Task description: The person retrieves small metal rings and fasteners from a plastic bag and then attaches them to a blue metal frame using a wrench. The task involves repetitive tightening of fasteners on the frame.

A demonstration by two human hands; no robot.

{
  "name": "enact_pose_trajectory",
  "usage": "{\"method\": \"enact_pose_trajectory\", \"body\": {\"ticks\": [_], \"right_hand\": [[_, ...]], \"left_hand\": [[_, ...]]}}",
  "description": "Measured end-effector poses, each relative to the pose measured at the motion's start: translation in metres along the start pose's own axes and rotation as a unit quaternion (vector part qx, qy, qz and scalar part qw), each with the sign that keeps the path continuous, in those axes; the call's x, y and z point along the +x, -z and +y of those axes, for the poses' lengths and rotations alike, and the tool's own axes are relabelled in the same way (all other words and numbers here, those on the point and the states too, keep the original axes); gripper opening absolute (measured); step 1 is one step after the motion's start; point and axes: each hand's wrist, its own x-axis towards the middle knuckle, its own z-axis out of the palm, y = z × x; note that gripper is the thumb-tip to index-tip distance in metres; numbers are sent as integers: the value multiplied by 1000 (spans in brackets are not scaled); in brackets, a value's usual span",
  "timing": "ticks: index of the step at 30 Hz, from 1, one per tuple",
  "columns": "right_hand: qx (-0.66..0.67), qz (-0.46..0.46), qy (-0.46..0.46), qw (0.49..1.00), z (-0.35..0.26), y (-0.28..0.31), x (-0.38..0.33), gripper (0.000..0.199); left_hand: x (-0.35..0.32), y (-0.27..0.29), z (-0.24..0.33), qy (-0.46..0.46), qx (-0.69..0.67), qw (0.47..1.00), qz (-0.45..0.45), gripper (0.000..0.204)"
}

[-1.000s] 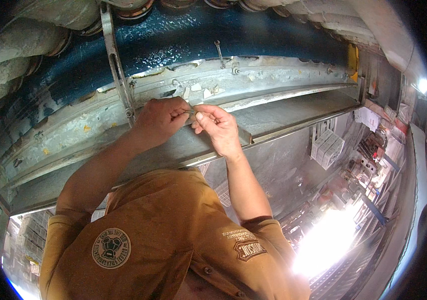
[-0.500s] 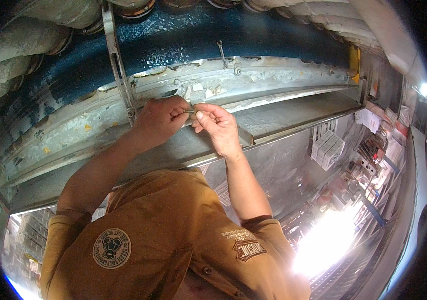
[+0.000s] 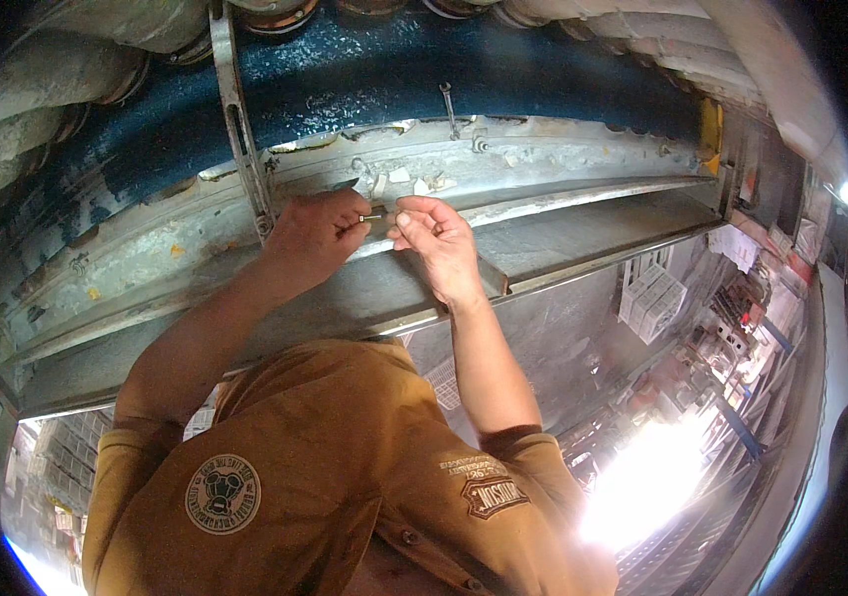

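Note:
My left hand pinches a small bolt between thumb and fingertips, its shank pointing toward the other hand. A short gap away, my right hand has its thumb pressed to its curled fingers. Whatever lies in that pinch is too small or hidden to name. Both hands hover over a grey metal ledge. Just beyond them, pale broken chips lie on the grimy flange. Farther off, a wrench leans against the blue curved surface, near a bolt with a nut.
A slotted metal bar rises to the left of my hands. The blue curved wall spans the far side, under rows of grey rounded shapes. Down at the right are a white crate-like stack and a very bright light.
My hands have drawn slightly apart. The bolt, which was between both sets of fingers, now sits in my left fingertips with a gap to my right hand.

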Motion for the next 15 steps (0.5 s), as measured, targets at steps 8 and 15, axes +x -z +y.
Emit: {"method": "enact_pose_trajectory", "body": {"ticks": [8, 15], "right_hand": [[-65, 24, -9, 998, 4, 20, 49, 16], [-131, 76, -2, 988, 47, 70, 157, 11]], "left_hand": [[5, -1, -11, -4, 18, 1000, 25, 15], [17, 3, -17, 142, -178, 973, -29, 17]]}}
